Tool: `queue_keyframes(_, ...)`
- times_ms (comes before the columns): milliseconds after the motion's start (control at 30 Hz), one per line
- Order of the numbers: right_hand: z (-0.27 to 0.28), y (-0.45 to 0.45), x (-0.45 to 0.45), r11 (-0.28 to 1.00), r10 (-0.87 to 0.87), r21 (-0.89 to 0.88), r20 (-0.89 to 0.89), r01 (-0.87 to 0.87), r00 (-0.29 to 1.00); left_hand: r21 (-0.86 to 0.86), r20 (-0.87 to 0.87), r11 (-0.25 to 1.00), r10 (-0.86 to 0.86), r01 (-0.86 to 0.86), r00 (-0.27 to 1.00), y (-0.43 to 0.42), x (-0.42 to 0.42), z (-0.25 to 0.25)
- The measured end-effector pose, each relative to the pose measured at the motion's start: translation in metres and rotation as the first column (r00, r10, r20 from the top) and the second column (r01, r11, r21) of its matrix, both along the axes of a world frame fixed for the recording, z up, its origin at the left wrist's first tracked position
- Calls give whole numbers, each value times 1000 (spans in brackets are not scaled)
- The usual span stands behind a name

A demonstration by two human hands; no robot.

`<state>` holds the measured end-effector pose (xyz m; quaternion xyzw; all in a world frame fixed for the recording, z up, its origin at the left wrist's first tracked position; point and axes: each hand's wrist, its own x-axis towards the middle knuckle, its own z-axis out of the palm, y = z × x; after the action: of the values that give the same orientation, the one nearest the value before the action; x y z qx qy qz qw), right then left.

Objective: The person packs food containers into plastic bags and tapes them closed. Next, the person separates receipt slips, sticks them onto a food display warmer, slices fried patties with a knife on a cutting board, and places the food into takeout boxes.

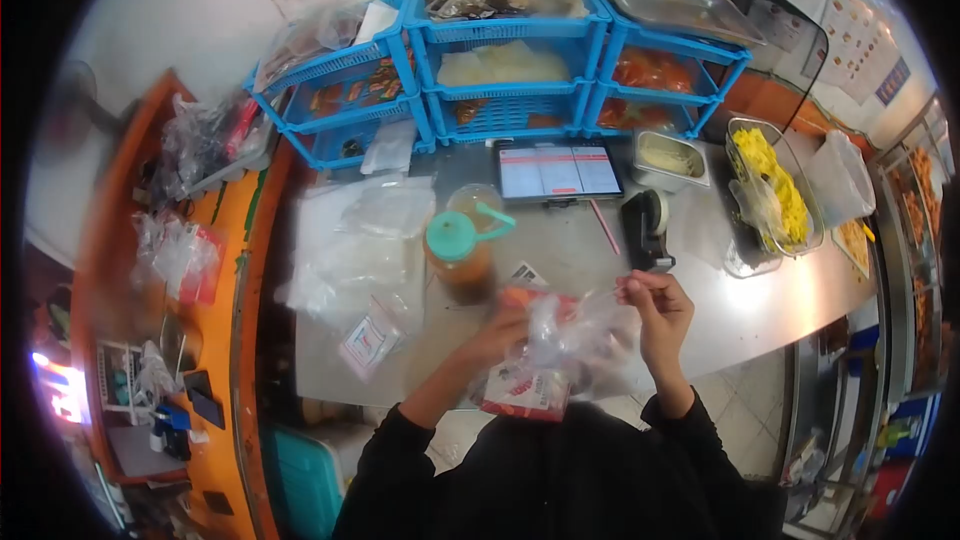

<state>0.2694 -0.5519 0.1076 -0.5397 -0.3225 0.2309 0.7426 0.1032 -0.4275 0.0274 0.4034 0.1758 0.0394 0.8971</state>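
In front of my body, over the near edge of the steel counter, a clear plastic bag (585, 330) hangs between my two hands. A red and white printed carton (526, 390) shows at the bag's lower part; whether it is fully inside I cannot tell. My left hand (497, 335), smeared by motion, is closed at the bag's left side, by an orange-red patch. With thumb and index finger pinched, my right hand (660, 308) grips the bag's right edge. Just beyond my left hand stands a jug (465, 265) of brown liquid with a teal lid.
A tablet (560, 172), a tape dispenser (648, 230) and a pink pen (605, 227) lie farther back. Clear plastic bags (365, 230) cover the counter's left. At right stand a tray of yellow food (772, 185) and a steel tub (671, 160). Blue shelves (508, 90) line the back.
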Motion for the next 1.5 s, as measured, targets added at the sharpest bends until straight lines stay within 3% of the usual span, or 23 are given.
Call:
queue_keyframes(67, -5, -2, -8, 999, -47, -6, 0, 47, 999, 226, 127, 972, 33, -62, 991, -4, 8, 3)
queue_keyframes(167, -12, -5, -15, 997, -76, 4, -4, 76, 997, 291, 40, 948, 122, -128, 992, -8, 17, 5)
queue_keyframes(267, -14, -5, -21, 995, -83, 51, 51, 81, 995, 431, -59, 901, 91, -57, 994, 0, 11, -16)
queue_keyframes(400, -15, -3, -33, 993, -121, 22, 44, 120, 992, 448, -58, 886, 164, -121, 985, -1, 6, 3)
queue_keyframes(467, -23, 1, -36, 999, 2, -35, 89, 1, 996, 474, -4, 862, 208, -181, 978, 3, 2, 1)
queue_keyframes(533, -17, 7, -39, 993, -11, -107, 263, 41, 965, 556, 69, 805, 205, -209, 976, 10, 0, -7)
queue_keyframes(567, -9, 9, -40, 992, -11, -107, 423, 62, 906, 628, 139, 734, 221, -258, 965, 12, 2, -10)
queue_keyframes(600, 0, 10, -41, 990, -6, -112, 571, 85, 821, 578, 117, 772, 244, -266, 963, 7, 4, 2)
queue_keyframes(667, -7, 20, -35, 999, -1, 27, 742, -29, 670, 523, 102, 815, 233, -251, 967, 0, 1, 28)
queue_keyframes(733, 1, 32, -30, 988, -35, 97, 895, -118, 445, 384, -7, 873, 328, -300, 945, 2, -1, 35)
queue_keyframes(867, 29, 51, -31, 972, -29, 110, 934, -207, 357, 473, 169, 817, 284, -331, 944, 10, 5, 18)
queue_keyframes(933, 20, 53, -27, 915, 368, -296, 891, -275, 266, 496, 86, 786, 379, -369, 921, 8, 7, 41)
queue_keyframes(1067, 3, 46, -24, 952, 285, -235, 917, -197, 278, 344, 168, 800, 463, -492, 870, 1, 9, 43)
queue_keyframes(1133, -2, 44, -24, 975, 218, -174, 883, -142, 415, 223, 109, 821, 514, -525, 851, -9, 12, 43)
queue_keyframes(1267, -8, 36, -29, 988, 153, -119, 846, -100, 511, 215, 165, 798, 539, -564, 826, -17, 21, 26)
queue_keyframes(1333, -2, 33, -29, 984, 154, -174, 696, -43, 701, 250, 169, 799, 521, -548, 837, -21, 26, 29)
queue_keyframes(1433, 9, 25, -24, 975, 171, -221, 658, -29, 733, 135, 231, 815, 527, -564, 818, -24, 26, 23)
queue_keyframes(1500, 13, 22, -20, 967, 230, -231, 613, -108, 756, 232, 220, 767, 558, -598, 800, -27, 27, 28)
